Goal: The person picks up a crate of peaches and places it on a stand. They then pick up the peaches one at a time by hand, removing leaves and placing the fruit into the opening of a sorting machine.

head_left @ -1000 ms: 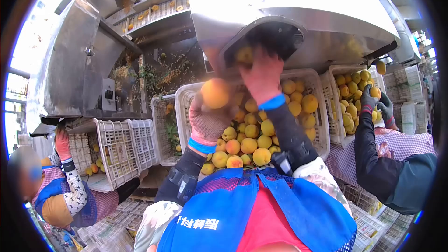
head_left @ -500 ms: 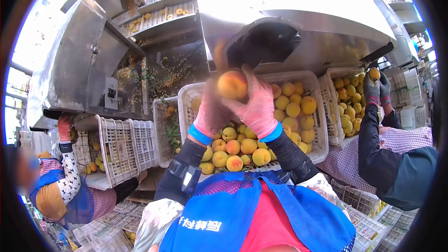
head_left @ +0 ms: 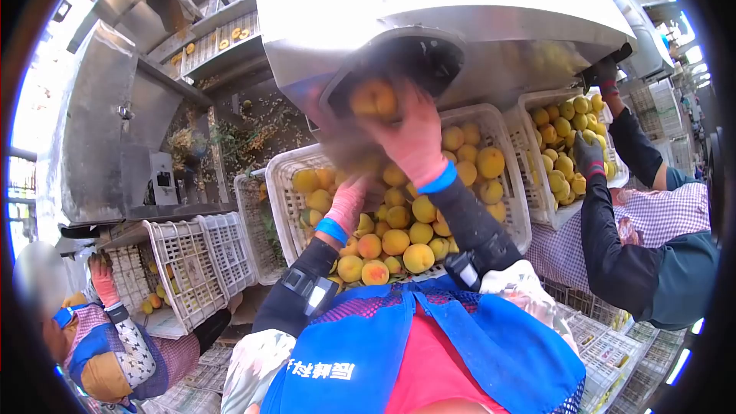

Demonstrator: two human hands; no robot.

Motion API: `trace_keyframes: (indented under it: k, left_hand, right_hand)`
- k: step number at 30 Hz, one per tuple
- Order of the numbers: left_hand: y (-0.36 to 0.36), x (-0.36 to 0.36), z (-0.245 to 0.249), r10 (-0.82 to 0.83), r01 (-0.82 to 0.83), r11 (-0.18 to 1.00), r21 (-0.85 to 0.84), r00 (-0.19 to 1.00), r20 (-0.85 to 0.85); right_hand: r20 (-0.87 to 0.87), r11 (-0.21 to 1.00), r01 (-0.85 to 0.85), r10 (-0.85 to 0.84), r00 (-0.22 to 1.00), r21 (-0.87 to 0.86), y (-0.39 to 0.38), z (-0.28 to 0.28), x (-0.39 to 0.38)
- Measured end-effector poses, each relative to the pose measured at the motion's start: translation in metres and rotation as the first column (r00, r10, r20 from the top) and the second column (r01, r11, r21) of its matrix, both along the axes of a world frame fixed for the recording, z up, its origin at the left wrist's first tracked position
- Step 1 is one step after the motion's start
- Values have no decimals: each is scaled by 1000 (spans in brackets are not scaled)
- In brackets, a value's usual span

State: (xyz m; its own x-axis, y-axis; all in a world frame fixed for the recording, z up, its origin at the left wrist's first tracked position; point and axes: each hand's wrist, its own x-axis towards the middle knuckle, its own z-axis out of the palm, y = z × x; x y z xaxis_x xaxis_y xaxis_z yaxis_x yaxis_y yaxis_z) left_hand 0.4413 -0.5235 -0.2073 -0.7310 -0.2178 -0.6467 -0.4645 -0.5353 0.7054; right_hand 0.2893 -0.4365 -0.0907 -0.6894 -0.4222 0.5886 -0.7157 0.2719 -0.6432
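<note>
My right hand (head_left: 412, 134), in a pink glove with a blue band at the wrist, is closed on a yellow-orange peach (head_left: 373, 98). It holds the fruit at the dark opening (head_left: 431, 57) of the metal machine. Lower and to the left, my left hand (head_left: 349, 205), gloved alike, reaches over the white crate (head_left: 285, 218) of peaches (head_left: 395, 242). Motion smears its fingers, and I cannot tell whether they grip a fruit.
A second crate of fruit (head_left: 563, 146) stands at the right, with a co-worker's gloved hand (head_left: 588, 155) over it. Another person's gloved hand (head_left: 103, 280) is by a tilted crate (head_left: 180, 276) at the left. The machine's metal housing (head_left: 514, 69) overhangs my crate's far edge.
The peach between my two hands has moved up to the machine's opening in my right hand. My left hand has come away from it, down over the crate.
</note>
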Motion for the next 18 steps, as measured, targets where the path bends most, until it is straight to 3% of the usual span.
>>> trace_keyframes:
  k: [5, 8, 11, 12, 13, 15, 17, 18]
  left_hand:
    - [-3, 5, -11, 16, -17, 1000, -7, 999, -31]
    - [-8, 13, -14, 60, -60, 998, 14, 997, 40]
    - [-8, 9, -15, 73, -69, 996, -48, 993, 95]
    - [-10, 1, -22, 25, -16, 998, -69, 991, 130]
    - [-24, -6, -92, -53, 35, 959, -280, 997, -57]
    - [-23, -14, -113, -124, 54, 916, -398, 980, -153]
    - [-19, -26, -114, -207, 115, 890, -442, 964, -167]
    - [-14, -34, -107, -257, 177, 887, -427, 956, -138]
  right_hand:
    - [-77, 997, 70, -67, 995, 38, 9, -11, 14]
    - [-130, 992, 112, -104, 986, 58, 5, -12, 13]
    - [-246, 984, 151, -124, 961, 97, -33, -48, -43]
    - [-232, 991, 105, -84, 969, 80, -34, -29, -45]
    - [-230, 997, 57, -42, 972, 60, -32, 7, -48]
    - [44, 999, -34, 34, 998, 20, 0, 53, -44]
    - [45, 967, -250, 252, 967, -47, 42, 41, -52]
    - [329, 959, -268, 283, 901, -91, 63, 40, -36]
